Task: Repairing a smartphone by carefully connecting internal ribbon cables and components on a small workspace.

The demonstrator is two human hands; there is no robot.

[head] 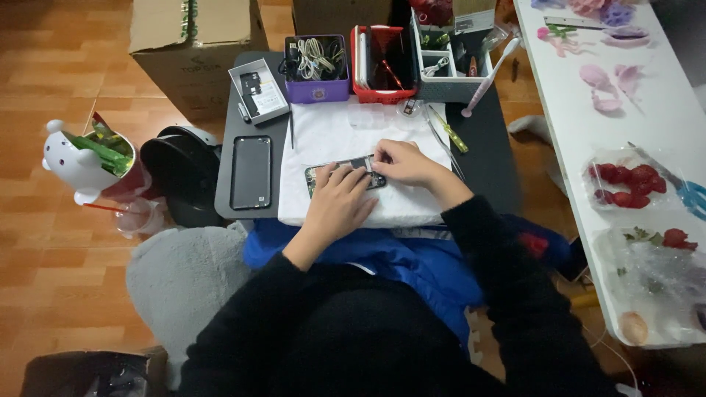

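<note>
An opened phone body [318,175] with exposed insides lies on a white cloth [331,132] spread over a small dark table [485,147]. My left hand [338,198] rests flat on the phone, pinning it down. My right hand [403,162] touches the phone's right end with pinched fingertips; whether a small part or tool sits between them I cannot tell. A detached black phone screen [251,172] lies on the table left of the cloth.
Along the table's far edge stand a small open white box [259,90], a purple bin of cables [317,68], a red tray [382,62] and a grey organiser [448,55]. Tweezers and a green tool [450,132] lie right. A white table [625,125] with strawberries stands right.
</note>
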